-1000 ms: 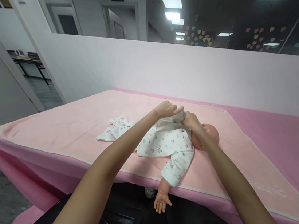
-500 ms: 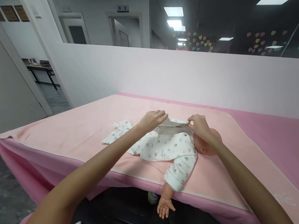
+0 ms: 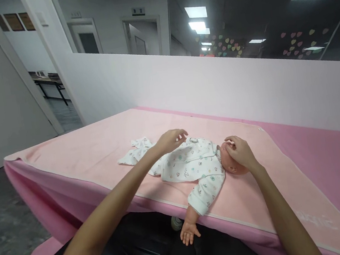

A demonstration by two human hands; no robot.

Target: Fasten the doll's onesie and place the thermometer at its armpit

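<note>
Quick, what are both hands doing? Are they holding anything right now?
Left hand: open, fingers loosely bent by the printed shirt, holding nothing I can see.
Right hand: open, fingers curved by the doll's head, also holding nothing visible.

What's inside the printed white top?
A doll: the doll's head shows past one end of the top, partly behind the right hand; the doll's hand pokes past the near sleeve. Torso is covered by fabric; far arm isn't visible.
</note>
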